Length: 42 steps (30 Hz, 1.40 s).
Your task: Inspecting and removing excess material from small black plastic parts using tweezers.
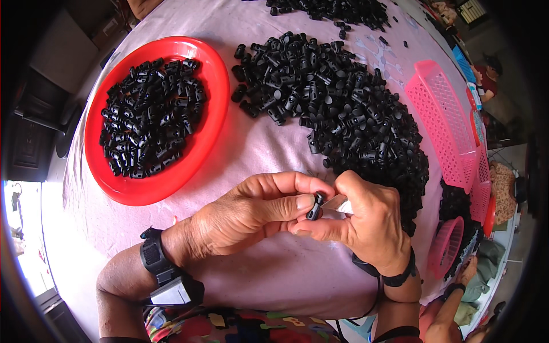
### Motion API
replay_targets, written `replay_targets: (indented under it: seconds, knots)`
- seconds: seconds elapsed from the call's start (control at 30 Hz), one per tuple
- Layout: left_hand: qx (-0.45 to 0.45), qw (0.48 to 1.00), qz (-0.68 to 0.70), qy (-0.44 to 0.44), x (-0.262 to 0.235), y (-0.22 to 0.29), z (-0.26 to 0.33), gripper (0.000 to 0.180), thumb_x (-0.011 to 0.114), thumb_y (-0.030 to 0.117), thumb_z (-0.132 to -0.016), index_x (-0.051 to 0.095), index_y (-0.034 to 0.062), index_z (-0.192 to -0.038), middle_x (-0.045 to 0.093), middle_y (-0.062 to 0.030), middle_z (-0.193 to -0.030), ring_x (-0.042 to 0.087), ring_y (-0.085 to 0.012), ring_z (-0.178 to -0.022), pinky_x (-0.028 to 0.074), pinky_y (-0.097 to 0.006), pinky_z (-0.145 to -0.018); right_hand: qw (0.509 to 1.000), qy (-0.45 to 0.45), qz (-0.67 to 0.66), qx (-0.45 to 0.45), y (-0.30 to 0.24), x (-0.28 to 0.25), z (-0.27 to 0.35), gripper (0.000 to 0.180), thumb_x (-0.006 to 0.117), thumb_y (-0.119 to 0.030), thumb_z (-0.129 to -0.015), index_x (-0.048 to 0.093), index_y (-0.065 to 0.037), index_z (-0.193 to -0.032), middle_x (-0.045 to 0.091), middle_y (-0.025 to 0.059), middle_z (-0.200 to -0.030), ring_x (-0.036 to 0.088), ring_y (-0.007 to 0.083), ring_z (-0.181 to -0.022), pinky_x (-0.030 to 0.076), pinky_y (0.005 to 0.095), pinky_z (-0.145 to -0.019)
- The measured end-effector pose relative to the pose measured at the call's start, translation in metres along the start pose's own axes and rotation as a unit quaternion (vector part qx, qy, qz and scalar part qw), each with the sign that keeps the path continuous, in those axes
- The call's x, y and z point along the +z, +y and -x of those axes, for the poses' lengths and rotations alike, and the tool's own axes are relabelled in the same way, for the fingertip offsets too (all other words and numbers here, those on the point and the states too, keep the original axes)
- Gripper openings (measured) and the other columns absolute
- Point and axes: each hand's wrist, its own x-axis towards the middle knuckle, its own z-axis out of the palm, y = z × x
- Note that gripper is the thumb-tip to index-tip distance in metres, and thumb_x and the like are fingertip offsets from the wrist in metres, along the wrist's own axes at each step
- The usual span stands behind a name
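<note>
Between the thumb and fingers of my left hand (251, 211) is a small black plastic cord lock (314, 207), tilted, above the cloth. My right hand (372, 220) is closed round a small thin blade (333, 202) with a white part near the fingers; its tip is beside the cord lock. The right thumb reaches under the cord lock, and the fingers of both hands meet there. A large heap of similar black cord locks (343, 103) spreads just beyond my hands. More of them lie in a red round tray (214, 120) at the left.
A pink cloth (251, 154) covers the table. Pink perforated baskets (446, 108) stand at the right, near a pink round basket (446, 246). Another black heap (337, 10) lies at the far edge. Another person's hand (469, 271) rests at the lower right.
</note>
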Motion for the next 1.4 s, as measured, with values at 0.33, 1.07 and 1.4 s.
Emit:
replay_targets:
  seconds: [0.33,1.07,1.4]
  knots:
    - [0.0,1.0,-0.016,0.007,0.0014,0.001,0.0002,0.036,0.055,0.017,-0.096,0.053,0.0035,-0.129,0.058,-0.0054,-0.123,0.056,-0.0117,-0.104,0.045,-0.027,-0.092,0.999,0.027,0.046,-0.005,-0.0014,0.0026,0.0006,0.053,0.084,-0.045,-0.062,0.051,-0.004,-0.071,0.06,0.0094,-0.06,0.062,0.0233,-0.052,0.048,0.0324,-0.047]
    - [0.007,0.998,-0.054,0.041,0.0044,0.0013,0.0,0.031,0.057,0.015,-0.096,0.058,0.0021,-0.123,0.063,-0.0025,-0.105,0.057,-0.0082,-0.095,0.046,-0.024,-0.087,0.993,0.031,0.117,-0.006,-0.0054,0.0031,0.0018,0.054,0.08,-0.049,-0.062,0.048,-0.006,-0.07,0.06,0.0069,-0.06,0.062,0.0239,-0.053,0.049,0.0334,-0.048]
    - [0.004,0.999,-0.02,0.047,0.0048,0.0009,0.001,0.028,0.061,0.013,-0.092,0.061,0.0025,-0.118,0.065,-0.0012,-0.106,0.06,-0.0111,-0.1,0.046,-0.027,-0.092,0.987,0.03,0.156,-0.017,-0.0022,0.004,0.0037,0.055,0.078,-0.053,-0.063,0.047,-0.007,-0.067,0.057,0.005,-0.057,0.06,0.023,-0.051,0.048,0.034,-0.047]
